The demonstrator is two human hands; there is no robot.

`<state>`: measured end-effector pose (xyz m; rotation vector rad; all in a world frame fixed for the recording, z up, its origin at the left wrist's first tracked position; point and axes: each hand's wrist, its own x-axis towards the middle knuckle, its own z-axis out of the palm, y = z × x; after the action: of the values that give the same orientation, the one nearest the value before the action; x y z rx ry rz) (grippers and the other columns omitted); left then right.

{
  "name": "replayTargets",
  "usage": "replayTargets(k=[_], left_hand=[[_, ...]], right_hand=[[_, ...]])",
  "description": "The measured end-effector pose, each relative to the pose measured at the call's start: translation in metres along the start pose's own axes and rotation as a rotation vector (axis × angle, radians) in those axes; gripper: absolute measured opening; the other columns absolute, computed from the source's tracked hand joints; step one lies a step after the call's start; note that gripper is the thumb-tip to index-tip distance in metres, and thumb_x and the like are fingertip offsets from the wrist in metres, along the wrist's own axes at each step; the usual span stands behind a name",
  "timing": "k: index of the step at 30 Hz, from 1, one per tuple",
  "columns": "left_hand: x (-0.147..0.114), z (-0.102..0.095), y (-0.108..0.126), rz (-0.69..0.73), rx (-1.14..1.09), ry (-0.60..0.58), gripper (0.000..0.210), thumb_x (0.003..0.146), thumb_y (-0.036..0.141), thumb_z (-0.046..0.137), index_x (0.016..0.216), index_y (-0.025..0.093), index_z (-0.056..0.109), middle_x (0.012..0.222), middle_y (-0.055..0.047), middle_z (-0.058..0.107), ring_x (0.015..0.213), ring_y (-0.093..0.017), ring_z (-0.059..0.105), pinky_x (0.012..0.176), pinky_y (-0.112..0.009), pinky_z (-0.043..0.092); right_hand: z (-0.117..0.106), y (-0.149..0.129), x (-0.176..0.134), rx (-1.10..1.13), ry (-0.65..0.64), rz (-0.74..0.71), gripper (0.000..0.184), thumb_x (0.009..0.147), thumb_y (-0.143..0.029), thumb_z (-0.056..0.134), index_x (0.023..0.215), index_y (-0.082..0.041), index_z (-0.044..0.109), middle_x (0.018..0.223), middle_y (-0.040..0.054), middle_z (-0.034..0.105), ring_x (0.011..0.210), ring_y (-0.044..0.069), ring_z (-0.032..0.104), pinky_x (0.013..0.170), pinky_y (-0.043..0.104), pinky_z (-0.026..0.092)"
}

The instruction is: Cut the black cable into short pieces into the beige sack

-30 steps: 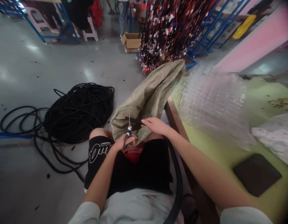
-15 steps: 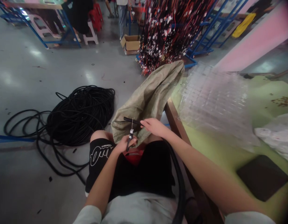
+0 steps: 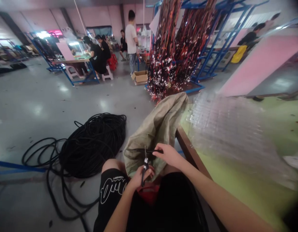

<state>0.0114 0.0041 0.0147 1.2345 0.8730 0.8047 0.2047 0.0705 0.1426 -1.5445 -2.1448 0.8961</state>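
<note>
My left hand is closed on the handles of a pair of scissors with black-and-white grips, the blades pointing away from me. In my right hand a length of black cable is pinched between thumb and fingers. The cable's end lies at the scissor blades; whether they touch it I cannot tell. Beneath both hands an open woven sack spreads between my knees, leaning against the table edge. More black cable, in a large tangled coil, lies on the floor to my left.
At my right stands a table with a green top, with clear plastic packaging on it. A blue rack hung with wire bundles stands ahead. Farther off are a cardboard box, a pink pillar and several people at tables.
The view has tilted up, so the room's far side shows and my hands appear lower. Both hands keep their hold on the scissors and the cable.
</note>
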Motion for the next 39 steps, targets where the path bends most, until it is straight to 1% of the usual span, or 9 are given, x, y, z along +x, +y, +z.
replayTargets(k=[3,7,14,16,21,28,31,35,39], left_hand=[[0.001,-0.001,-0.005,-0.067,0.04,0.053,0.05,0.085,0.06,0.053,0.078,0.011,0.063,0.056,-0.002,0.058,0.05,-0.012,0.053,0.051,-0.022,0.04],[0.001,-0.009,-0.01,-0.101,0.078,0.077,0.052,0.082,0.061,0.057,0.074,0.01,0.062,0.049,0.0,0.052,0.041,-0.009,0.046,0.043,-0.02,0.031],[-0.001,-0.003,0.002,0.016,-0.034,-0.036,0.048,0.081,0.05,0.065,0.11,0.013,0.062,0.098,-0.01,0.067,0.084,-0.018,0.062,0.077,-0.03,0.048],[0.0,-0.001,0.002,0.009,-0.003,0.005,0.043,0.082,0.051,0.063,0.102,0.013,0.064,0.09,-0.008,0.068,0.081,-0.018,0.062,0.076,-0.028,0.047],[0.001,-0.003,-0.001,-0.073,0.105,0.025,0.048,0.086,0.056,0.054,0.07,0.011,0.063,0.048,0.001,0.052,0.046,-0.01,0.048,0.049,-0.022,0.037],[0.0,0.002,0.004,-0.041,-0.081,-0.046,0.044,0.084,0.049,0.061,0.105,0.011,0.064,0.088,-0.008,0.068,0.077,-0.017,0.063,0.074,-0.028,0.049],[0.001,0.003,0.001,-0.04,-0.033,-0.039,0.044,0.086,0.052,0.057,0.095,0.01,0.066,0.078,-0.007,0.068,0.071,-0.016,0.063,0.07,-0.027,0.049],[0.002,-0.004,-0.005,-0.129,0.074,0.016,0.053,0.085,0.06,0.052,0.069,0.011,0.063,0.046,0.001,0.052,0.042,-0.01,0.048,0.046,-0.021,0.037],[0.004,-0.009,-0.006,-0.131,0.02,0.019,0.049,0.082,0.058,0.058,0.077,0.009,0.065,0.052,-0.001,0.056,0.047,-0.011,0.051,0.05,-0.022,0.039]], right_hand=[[-0.001,-0.003,0.0,-0.07,-0.026,0.021,0.02,0.09,-0.035,0.056,0.081,-0.02,0.066,0.077,0.0028,0.068,0.071,0.017,0.059,0.061,0.024,0.036],[-0.004,-0.001,0.002,-0.037,-0.187,0.058,0.039,0.096,-0.038,0.043,0.074,-0.017,0.067,0.067,0.0046,0.065,0.064,0.017,0.058,0.058,0.025,0.035],[-0.005,-0.004,-0.003,0.205,-0.346,0.123,0.048,0.098,-0.045,0.034,0.078,-0.015,0.065,0.052,-0.0015,0.051,0.045,0.013,0.046,0.049,0.023,0.036],[-0.004,-0.004,-0.004,0.268,-0.393,0.134,0.049,0.099,-0.047,0.032,0.08,-0.015,0.064,0.051,-0.0034,0.048,0.042,0.012,0.043,0.047,0.023,0.036],[-0.005,0.003,0.001,0.153,-0.278,0.136,0.045,0.098,-0.043,0.037,0.075,-0.015,0.063,0.053,-0.0024,0.052,0.046,0.012,0.048,0.049,0.023,0.035],[-0.001,0.003,0.003,0.142,-0.028,0.023,0.023,0.087,-0.037,0.06,0.077,-0.017,0.063,0.07,-0.0004,0.063,0.063,0.014,0.056,0.057,0.023,0.038],[0.0,0.003,0.003,0.08,0.038,0.024,0.02,0.086,-0.036,0.063,0.078,-0.017,0.063,0.074,0.0003,0.065,0.067,0.015,0.057,0.06,0.023,0.038],[-0.003,0.001,0.005,-0.042,-0.085,0.096,0.037,0.097,-0.037,0.047,0.069,-0.018,0.062,0.062,0.0013,0.062,0.059,0.015,0.056,0.058,0.025,0.036],[-0.001,0.002,0.004,0.02,-0.24,0.152,0.047,0.101,-0.036,0.034,0.071,-0.017,0.063,0.053,0.0,0.057,0.051,0.014,0.054,0.057,0.025,0.036]])
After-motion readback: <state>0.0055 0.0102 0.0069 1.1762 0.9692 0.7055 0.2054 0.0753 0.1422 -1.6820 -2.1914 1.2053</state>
